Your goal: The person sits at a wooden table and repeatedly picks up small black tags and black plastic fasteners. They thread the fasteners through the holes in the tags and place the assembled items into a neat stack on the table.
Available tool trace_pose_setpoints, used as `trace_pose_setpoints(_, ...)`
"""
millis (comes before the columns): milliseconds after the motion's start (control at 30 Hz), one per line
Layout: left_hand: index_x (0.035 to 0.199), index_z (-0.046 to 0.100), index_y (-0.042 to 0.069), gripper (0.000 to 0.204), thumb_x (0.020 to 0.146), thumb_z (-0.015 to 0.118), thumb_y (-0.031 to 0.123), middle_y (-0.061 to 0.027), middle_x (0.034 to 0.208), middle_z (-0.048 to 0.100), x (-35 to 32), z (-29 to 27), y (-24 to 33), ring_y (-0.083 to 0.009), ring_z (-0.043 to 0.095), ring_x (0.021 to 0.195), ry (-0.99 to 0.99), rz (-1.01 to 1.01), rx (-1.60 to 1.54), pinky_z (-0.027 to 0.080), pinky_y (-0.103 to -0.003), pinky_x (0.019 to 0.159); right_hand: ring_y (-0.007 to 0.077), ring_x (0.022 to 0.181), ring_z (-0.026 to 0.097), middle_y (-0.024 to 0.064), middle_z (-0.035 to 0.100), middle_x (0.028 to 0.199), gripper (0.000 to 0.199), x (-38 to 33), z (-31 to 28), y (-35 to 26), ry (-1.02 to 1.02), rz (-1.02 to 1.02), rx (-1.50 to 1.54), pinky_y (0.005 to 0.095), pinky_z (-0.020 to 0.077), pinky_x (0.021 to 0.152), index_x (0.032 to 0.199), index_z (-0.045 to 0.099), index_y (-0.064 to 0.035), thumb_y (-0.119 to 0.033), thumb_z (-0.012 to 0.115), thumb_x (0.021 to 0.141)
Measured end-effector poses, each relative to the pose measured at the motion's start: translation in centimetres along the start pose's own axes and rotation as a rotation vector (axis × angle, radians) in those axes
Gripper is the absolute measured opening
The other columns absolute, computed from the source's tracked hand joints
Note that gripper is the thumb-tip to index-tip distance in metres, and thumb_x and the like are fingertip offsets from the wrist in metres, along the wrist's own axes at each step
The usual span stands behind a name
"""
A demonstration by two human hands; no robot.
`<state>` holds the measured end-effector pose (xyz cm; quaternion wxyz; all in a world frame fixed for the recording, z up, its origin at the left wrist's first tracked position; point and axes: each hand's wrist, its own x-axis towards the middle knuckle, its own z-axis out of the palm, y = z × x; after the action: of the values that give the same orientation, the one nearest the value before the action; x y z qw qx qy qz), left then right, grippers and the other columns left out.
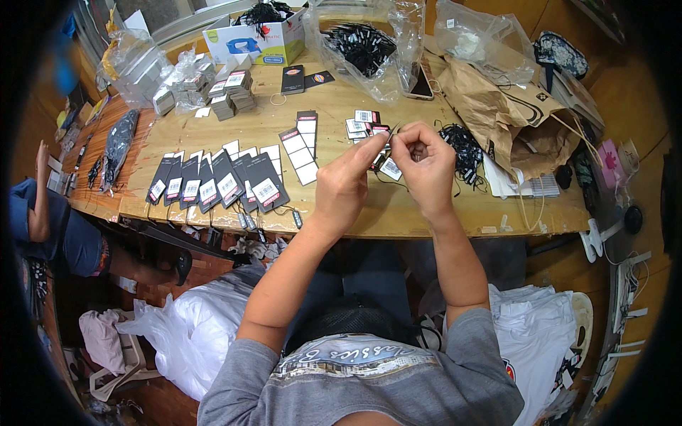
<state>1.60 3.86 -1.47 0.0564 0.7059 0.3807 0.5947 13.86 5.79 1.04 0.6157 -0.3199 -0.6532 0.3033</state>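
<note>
Both hands are raised over the table's near middle, fingertips almost touching. My left hand (344,183) is closed in a pinch, with its fingertips beside a small tag with a red and white label (380,130). My right hand (426,167) is curled in a pinch facing it. Something thin shows between the two hands, too small to name. Under and behind the fingers lie several small barcode tags (366,116), partly covered. Left of my hands, black hang tags (266,186) with white barcode stickers overlap in a row, cords hanging over the table edge. White label strips (298,157) lie between.
A tangle of black tag cords (462,153) and a brown paper bag (497,106) are on the right. Behind stand a plastic bag of black cords (359,48), a phone (418,82), a box (256,39) and stacked tags (231,89). Another person's arm (40,195) shows far left.
</note>
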Motion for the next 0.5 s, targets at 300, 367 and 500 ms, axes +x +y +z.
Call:
trace_pose_setpoints(300, 0.093, 0.034, -0.001, 0.016, 0.079, 0.039, -0.009, -0.0169, 0.089, 0.057, 1.0, -1.0, -0.1, -0.0191, 0.058, 0.082, -0.027, -0.361, -0.403, 0.044, -0.025, 0.068, 0.0042, 0.055, 0.046, 0.0024, 0.053, 0.068, 0.006, -0.4, -0.3, 0.9, 0.010, -0.059, -0.041, 0.0174, 0.0366, 0.047, 0.070, 0.054, 0.0027, 0.000, 0.059, 0.072)
trace_pose_setpoints(367, 0.085, 0.041, -0.003, 0.011, 0.077, 0.043, -0.010, -0.0151, 0.087, 0.057, 0.9, -1.2, -0.7, -0.0172, 0.058, 0.079, 0.022, -0.415, -0.351, 0.045, -0.025, 0.065, 0.0052, 0.054, 0.046, 0.0033, 0.053, 0.069, 0.006, -0.6, 0.0, 0.4, -0.004, -0.137, -0.114, 0.0179, 0.0360, 0.046, 0.070, 0.054, 0.0023, 0.000, 0.059, 0.071)
trace_pose_setpoints(500, 0.079, 0.050, -0.005, 0.008, 0.073, 0.048, -0.011, -0.0126, 0.085, 0.058, 1.1, -0.7, 0.2, -0.0157, 0.057, 0.076, 0.116, -0.260, -0.463, 0.046, -0.025, 0.063, 0.0070, 0.050, 0.045, 0.0050, 0.052, 0.068, 0.007, -0.8, 0.4, 0.1, 0.000, -0.210, -0.188, 0.0184, 0.0347, 0.043, 0.070, 0.054, 0.0020, 0.000, 0.060, 0.069)
